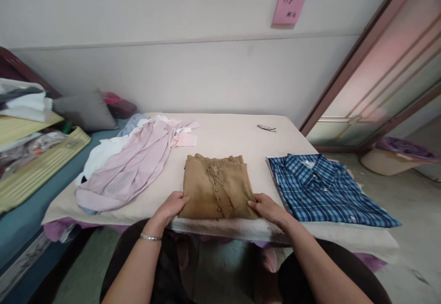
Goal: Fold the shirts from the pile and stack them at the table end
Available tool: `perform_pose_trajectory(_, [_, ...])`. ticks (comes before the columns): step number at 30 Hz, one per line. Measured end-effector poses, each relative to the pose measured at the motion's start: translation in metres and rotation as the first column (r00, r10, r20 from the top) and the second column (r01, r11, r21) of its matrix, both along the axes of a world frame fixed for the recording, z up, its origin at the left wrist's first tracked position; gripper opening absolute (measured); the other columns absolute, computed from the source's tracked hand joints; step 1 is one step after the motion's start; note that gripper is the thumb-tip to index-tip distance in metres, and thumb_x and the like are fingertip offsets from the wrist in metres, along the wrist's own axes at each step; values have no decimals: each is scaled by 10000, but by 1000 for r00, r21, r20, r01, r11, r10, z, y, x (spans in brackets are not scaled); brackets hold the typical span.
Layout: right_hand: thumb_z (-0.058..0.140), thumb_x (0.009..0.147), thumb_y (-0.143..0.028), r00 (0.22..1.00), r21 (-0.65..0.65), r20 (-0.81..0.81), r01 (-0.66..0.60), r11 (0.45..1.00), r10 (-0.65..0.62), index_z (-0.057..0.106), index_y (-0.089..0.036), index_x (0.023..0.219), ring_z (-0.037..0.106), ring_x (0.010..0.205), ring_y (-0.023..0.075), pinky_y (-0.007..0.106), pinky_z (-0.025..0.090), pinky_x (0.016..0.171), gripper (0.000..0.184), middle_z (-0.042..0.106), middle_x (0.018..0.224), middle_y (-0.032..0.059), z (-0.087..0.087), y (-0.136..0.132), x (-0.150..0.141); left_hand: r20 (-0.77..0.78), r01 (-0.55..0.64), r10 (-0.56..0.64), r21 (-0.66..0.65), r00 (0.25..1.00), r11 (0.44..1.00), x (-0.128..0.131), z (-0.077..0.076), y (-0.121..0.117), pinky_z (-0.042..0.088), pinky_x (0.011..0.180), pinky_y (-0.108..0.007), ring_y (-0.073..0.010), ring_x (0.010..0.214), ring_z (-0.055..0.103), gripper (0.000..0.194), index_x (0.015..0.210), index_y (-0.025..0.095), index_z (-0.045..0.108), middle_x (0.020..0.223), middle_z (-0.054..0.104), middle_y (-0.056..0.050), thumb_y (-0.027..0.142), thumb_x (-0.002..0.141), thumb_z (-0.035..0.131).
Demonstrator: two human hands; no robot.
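Folded tan-brown fabric garment with a drawstring bow and small round buttons (210,184): lower centre of the frame, laid flat near the front edge of a cream cloth-covered table (234,136).
Left hand (172,206): at the garment's left edge, thumb on top, fingers clamped on the cloth; fingertips partly hidden.
Right hand (268,207): at the garment's right edge, thumb on top, clamped likewise; undersides out of sight.
Blue plaid collared shirt (317,196): lower right, folded flat, collar uppermost, apart from the brown garment.
Pale lilac thin-fabric garment (138,164): left of centre, loosely heaped, partly over white cloth (103,154).
Rectangular pink paper note (294,1): upper right, on the pale wall (189,5).
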State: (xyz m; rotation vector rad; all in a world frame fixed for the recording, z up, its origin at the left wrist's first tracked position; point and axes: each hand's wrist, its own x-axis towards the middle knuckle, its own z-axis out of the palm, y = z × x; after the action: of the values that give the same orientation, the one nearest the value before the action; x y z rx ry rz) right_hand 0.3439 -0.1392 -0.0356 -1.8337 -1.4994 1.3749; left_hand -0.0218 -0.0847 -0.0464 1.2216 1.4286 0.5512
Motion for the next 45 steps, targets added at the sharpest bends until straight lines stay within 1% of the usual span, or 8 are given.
perform_pose_trajectory(4, [560,884,-573,950,85,310,-62,994,33,643,-172,674,574,652,178,278,336,574,460,666,700,69,8,16,6,-375,116,-48,163,926,980,-1,10,27,332,569,-279,-190,629,560,392,710,175,632,644,649,-41,556,801,621])
perform_pose_trajectory(11, [543,910,-570,745,323,594,126,938,-304,669,-179,983,659,891,239,294,381,678,418,731,969,134,33,86,-15,-705,112,249,423,664,899,30,48,102,377,678,-332,-293,887,654,398,837,185,656,924,728,-172,561,872,532])
perform_pose_trajectory(18, [586,854,-400,780,307,531,187,933,-331,667,-207,902,632,838,227,287,323,625,214,716,907,95,14,112,-31,-690,113,224,407,688,907,45,28,111,361,678,-319,-241,810,614,131,762,235,618,849,696,-73,345,827,589])
perform_pose_trajectory(24, [547,830,-302,890,560,365,23,828,-272,549,-223,747,541,747,177,269,340,661,114,634,791,28,30,102,-37,-423,221,112,660,899,718,48,42,107,382,739,-276,-173,776,532,85,757,217,532,795,594,-14,252,827,566])
perform_pose_trajectory(28, [551,836,-322,932,498,229,135,856,-281,552,-224,758,546,720,182,263,367,645,125,622,721,11,25,108,-24,-312,145,49,568,949,810,47,31,113,365,663,-260,-148,665,468,143,742,217,477,678,506,27,272,841,564])
perform_pose_trajectory(33, [599,789,-218,889,210,409,125,970,-203,667,-182,882,629,817,215,267,390,673,121,714,845,72,-7,123,-9,-655,153,114,335,747,930,44,2,124,384,688,-304,-217,793,593,80,767,211,529,812,658,-70,200,792,604])
perform_pose_trajectory(40, [476,964,-424,805,220,542,142,965,-242,678,-135,995,653,859,247,292,400,691,354,720,920,154,-14,123,-17,-689,186,96,324,719,928,43,3,122,424,755,-344,-267,912,652,259,930,180,598,962,711,-145,420,922,502])
perform_pose_trajectory(45, [483,953,-353,802,237,557,95,967,-216,652,-159,1031,656,897,248,292,394,698,269,726,969,144,-23,123,-17,-754,193,114,306,647,932,55,5,101,423,776,-358,-286,961,654,232,929,186,644,1006,713,-171,356,946,488])
